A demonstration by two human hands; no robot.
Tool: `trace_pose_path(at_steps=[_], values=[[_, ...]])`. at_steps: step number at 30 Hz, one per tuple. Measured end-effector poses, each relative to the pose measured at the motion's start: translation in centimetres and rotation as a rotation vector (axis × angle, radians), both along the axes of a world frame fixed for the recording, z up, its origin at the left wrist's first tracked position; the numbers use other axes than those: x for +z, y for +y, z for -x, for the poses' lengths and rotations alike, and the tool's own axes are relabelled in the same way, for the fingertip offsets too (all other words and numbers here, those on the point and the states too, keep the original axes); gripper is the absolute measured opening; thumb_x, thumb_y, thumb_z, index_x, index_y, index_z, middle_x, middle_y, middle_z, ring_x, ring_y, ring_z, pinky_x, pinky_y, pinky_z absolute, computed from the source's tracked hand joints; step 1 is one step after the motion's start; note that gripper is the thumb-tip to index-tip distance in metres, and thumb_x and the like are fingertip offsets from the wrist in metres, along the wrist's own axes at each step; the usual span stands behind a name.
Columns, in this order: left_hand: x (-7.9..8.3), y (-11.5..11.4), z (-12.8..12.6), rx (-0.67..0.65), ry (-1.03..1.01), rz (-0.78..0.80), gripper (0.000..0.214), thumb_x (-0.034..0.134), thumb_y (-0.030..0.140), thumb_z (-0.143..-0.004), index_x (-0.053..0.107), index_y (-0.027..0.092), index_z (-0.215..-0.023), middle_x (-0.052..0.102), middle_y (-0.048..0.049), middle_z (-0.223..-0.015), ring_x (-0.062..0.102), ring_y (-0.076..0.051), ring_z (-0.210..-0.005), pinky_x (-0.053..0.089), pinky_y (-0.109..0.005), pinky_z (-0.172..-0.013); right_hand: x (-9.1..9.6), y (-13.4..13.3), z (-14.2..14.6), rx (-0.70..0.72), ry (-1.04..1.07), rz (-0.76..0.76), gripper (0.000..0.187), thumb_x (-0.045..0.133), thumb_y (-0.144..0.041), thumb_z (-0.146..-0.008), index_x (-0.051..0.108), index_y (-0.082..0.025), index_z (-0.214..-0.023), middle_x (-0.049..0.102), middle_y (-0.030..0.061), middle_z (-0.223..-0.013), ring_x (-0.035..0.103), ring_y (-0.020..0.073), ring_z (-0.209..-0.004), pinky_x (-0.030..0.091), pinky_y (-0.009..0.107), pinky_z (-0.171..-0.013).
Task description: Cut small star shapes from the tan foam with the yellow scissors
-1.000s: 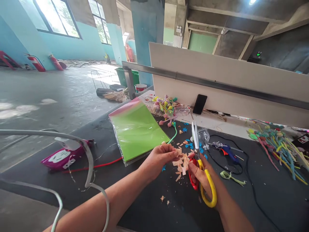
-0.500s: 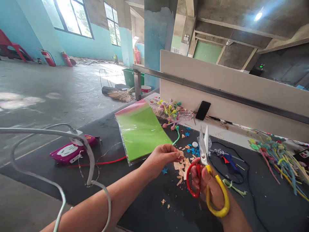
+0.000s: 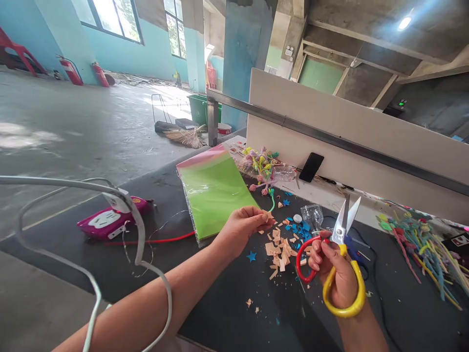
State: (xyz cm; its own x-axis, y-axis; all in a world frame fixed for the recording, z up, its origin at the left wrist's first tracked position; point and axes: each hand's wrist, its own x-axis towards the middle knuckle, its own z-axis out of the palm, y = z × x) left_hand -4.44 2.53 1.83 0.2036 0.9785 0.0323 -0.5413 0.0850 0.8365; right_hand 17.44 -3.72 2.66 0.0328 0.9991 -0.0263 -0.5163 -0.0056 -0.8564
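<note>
Head view, scissors (image 3: 340, 231) tilted upward (blades open)

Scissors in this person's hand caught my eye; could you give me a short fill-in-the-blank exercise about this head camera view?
1. The right hand grips scissors with one red handle loop and one ____ loop.
2. The blades of the scissors are held ____, forming a V.
3. Just beyond the left hand lies a plastic-wrapped stack of sheets, mainly ____ on top.
4. The small star cutout on the dark bench is ____.

Missing words: yellow; open; green; blue.
</note>
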Motion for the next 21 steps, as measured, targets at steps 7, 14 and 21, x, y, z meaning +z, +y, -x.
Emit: trace_pose_path(at_steps=[7,14,21], values=[[0.2,0.3,0.2,0.047,-0.089,0.029,0.021,0.076,0.027,-0.066,0.065,0.011,-0.074,0.069,-0.0065,-0.073,0.067,-0.019,-0.076,0.052,-0.033,-0.077,0.3,0.2,1.5,0.043,-0.093,0.113,0.035,0.069,-0.024,-0.075,0.054,-0.027,-0.106,0.054,-0.0036,-0.068,0.045,0.0103,-0.054,0.038,0.021,-0.045],[0.5,-0.2,0.2,-0.035,-0.096,0.032,0.021,0.075,0.026,-0.067,0.063,0.010,-0.072,0.070,-0.0082,-0.078,0.067,-0.019,-0.077,0.052,-0.035,-0.079,-1.3,-0.3,2.7,0.251,-0.167,0.020,0.019,0.059,-0.027,-0.084,0.055,-0.024,-0.102,0.052,-0.0026,-0.069,0.041,0.0092,-0.054,0.035,0.022,-0.047],[0.8,-0.7,0.2,-0.108,-0.133,0.045,0.019,0.075,0.025,-0.068,0.063,0.011,-0.072,0.069,-0.0053,-0.071,0.068,-0.020,-0.077,0.051,-0.036,-0.081,-0.9,-1.4,1.7,0.457,-0.175,0.036,0.027,0.061,-0.038,-0.079,0.054,-0.026,-0.102,0.052,-0.0018,-0.067,0.038,0.0083,-0.047,0.031,0.022,-0.041]])
